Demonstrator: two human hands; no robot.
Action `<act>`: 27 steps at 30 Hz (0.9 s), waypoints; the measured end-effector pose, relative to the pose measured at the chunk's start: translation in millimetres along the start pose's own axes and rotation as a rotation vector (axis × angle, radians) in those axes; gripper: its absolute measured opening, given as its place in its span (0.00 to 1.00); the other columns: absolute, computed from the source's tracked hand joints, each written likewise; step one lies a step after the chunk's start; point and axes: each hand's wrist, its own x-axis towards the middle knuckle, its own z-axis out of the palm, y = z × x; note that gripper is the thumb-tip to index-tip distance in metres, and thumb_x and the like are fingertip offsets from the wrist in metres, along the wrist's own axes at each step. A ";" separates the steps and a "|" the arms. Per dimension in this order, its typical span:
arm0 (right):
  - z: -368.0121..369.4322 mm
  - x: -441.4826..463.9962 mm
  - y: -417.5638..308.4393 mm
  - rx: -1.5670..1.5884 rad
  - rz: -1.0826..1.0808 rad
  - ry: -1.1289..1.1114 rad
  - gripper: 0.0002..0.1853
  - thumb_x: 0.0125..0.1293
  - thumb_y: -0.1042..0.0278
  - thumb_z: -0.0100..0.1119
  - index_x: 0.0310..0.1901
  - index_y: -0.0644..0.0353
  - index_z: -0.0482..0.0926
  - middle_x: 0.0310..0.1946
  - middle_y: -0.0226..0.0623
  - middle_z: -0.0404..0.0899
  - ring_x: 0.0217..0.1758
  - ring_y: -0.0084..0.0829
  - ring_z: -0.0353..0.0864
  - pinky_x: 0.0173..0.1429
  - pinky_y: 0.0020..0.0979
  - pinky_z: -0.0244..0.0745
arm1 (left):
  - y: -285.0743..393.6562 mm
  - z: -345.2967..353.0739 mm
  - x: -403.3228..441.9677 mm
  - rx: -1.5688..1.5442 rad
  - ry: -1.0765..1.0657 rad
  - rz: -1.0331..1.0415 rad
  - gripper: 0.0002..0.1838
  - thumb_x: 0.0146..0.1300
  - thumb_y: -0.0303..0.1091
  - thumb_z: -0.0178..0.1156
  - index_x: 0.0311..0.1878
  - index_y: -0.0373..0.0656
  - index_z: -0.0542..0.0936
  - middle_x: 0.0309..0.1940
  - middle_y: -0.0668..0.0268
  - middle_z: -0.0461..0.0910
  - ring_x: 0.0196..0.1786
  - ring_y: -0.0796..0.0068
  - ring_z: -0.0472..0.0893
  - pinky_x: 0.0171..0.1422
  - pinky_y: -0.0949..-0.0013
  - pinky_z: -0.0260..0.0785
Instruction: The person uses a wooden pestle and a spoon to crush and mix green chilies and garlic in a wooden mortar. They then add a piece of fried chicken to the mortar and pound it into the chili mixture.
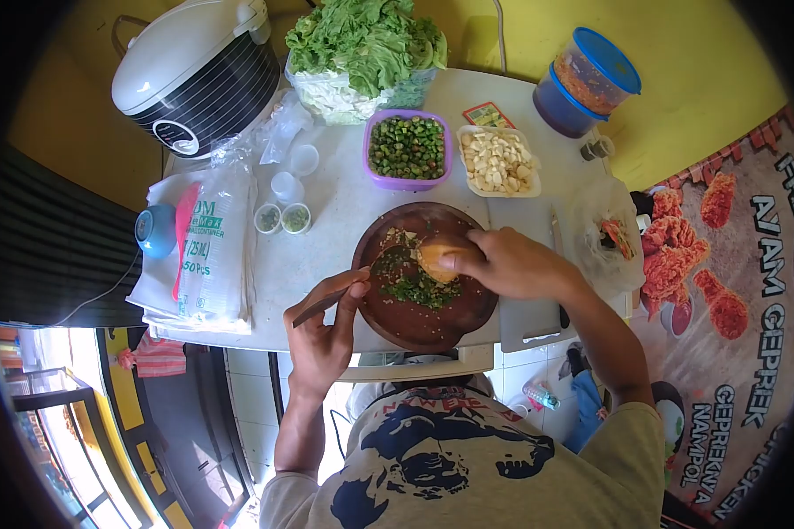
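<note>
A wide brown mortar (pixel 386 319) sits at the table's front, with chopped green chilies (pixel 419 289) and pale crushed bits in it. My right hand (pixel 512 263) is closed around a smooth orange-brown wooden pestle (pixel 441 257), its rounded end down among the chilies. From the left, my left hand (pixel 325 331) pinches the handle of a spoon (pixel 319 307); the spoon's bowl reaches into the mortar beside the pestle. Behind the mortar stand a purple tub of cut green chilies (pixel 406 148) and a white tub of peeled garlic (pixel 500 161).
A rice cooker (pixel 198 79) and a box of lettuce (pixel 366 48) stand at the back. Small plastic cups (pixel 287 187) and packaged bags (pixel 212 256) lie left. Right are a cutting board (pixel 525 309), a knife (pixel 556 234), a plastic bag (pixel 604 212) and stacked blue-lidded containers (pixel 587 84).
</note>
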 end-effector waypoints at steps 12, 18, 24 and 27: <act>36.1 -6.2 -36.8 -0.473 -0.136 0.266 0.22 0.72 0.50 0.61 0.42 0.66 0.72 0.17 0.44 0.79 0.22 0.48 0.84 0.25 0.43 0.76 | -11.2 -1.2 8.5 0.016 0.112 -0.057 0.08 0.72 0.23 0.63 0.51 0.33 0.85 0.42 0.54 0.89 0.44 0.69 0.89 0.50 0.68 0.80; 31.4 -0.9 -41.5 -0.451 -0.106 0.159 0.25 0.72 0.47 0.61 0.46 0.68 0.72 0.21 0.49 0.81 0.24 0.48 0.85 0.26 0.43 0.78 | -7.9 5.9 12.9 0.124 0.141 -0.020 0.07 0.71 0.22 0.63 0.50 0.33 0.85 0.41 0.53 0.89 0.42 0.67 0.89 0.48 0.68 0.81; 16.7 7.0 -11.5 -0.308 -0.110 0.144 0.30 0.73 0.40 0.57 0.44 0.69 0.76 0.24 0.54 0.82 0.30 0.51 0.86 0.34 0.47 0.79 | -12.1 18.7 29.1 0.201 0.095 0.061 0.09 0.72 0.25 0.62 0.51 0.35 0.84 0.39 0.54 0.89 0.39 0.67 0.90 0.42 0.67 0.80; 0.6 -5.6 6.6 -0.126 -0.051 0.046 0.35 0.75 0.35 0.53 0.43 0.70 0.78 0.23 0.50 0.81 0.29 0.45 0.85 0.38 0.44 0.77 | -0.5 24.8 40.9 0.147 -0.037 -0.002 0.09 0.72 0.25 0.61 0.52 0.36 0.85 0.39 0.54 0.89 0.37 0.66 0.90 0.40 0.67 0.78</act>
